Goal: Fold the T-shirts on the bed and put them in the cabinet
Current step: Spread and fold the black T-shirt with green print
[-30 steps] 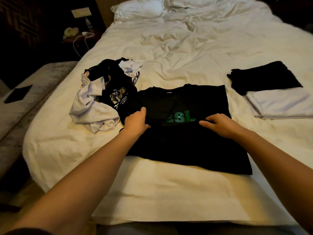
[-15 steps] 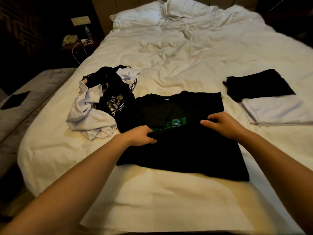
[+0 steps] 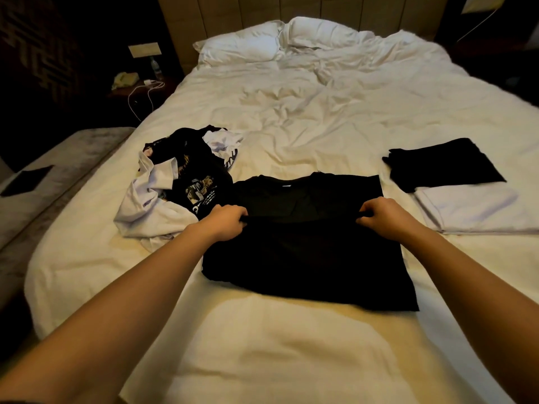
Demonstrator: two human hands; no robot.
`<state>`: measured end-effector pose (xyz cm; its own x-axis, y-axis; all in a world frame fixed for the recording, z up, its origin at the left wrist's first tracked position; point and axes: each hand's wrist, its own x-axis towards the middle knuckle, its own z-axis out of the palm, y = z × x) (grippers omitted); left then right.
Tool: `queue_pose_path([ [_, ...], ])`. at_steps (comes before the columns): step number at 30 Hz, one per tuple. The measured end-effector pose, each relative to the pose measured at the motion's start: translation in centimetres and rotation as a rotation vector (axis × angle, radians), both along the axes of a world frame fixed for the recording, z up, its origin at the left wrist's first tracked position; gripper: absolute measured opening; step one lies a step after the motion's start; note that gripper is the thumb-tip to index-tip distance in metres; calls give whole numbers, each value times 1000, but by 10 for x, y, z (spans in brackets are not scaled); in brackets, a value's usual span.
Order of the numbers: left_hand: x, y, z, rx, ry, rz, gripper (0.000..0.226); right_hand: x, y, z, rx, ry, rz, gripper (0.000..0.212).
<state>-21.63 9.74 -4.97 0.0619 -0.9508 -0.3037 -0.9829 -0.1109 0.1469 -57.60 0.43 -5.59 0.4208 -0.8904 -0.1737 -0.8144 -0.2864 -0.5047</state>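
A black T-shirt point(image 3: 309, 258) lies spread on the white bed point(image 3: 291, 345) in front of me, its collar end pointing away. My left hand point(image 3: 224, 221) pinches the shirt's left edge at a fold line across its middle. My right hand point(image 3: 385, 217) pinches the right edge at the same line. The lower half is doubled up and covers the green print. A heap of unfolded black and white T-shirts point(image 3: 178, 193) sits just left of it. At the right lie a folded black shirt point(image 3: 443, 163) and a folded white shirt point(image 3: 472, 209).
Two white pillows point(image 3: 280, 39) and a crumpled duvet fill the far half of the bed. A dark nightstand point(image 3: 137, 83) with a phone and a white cable stands at the far left. A grey bench point(image 3: 43, 188) runs along the bed's left side.
Both hands went from lying flat on the shirt to pinching its side edges. The fabric has been folded over the green lettering, which no longer shows. My head tilted up.
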Motion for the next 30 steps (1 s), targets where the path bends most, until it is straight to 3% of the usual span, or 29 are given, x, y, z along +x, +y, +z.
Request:
queue_pose_path([
  [9,3,-36,-16,-204,136,209,15,18,-40,-10,-216,43,-117,21],
  [17,14,-95,-34,-273,-131,131,23,48,-103,-29,-295,145,-161,22],
  [30,31,-156,-50,-295,-109,124,25,68,-176,-60,-352,266,-222,40],
])
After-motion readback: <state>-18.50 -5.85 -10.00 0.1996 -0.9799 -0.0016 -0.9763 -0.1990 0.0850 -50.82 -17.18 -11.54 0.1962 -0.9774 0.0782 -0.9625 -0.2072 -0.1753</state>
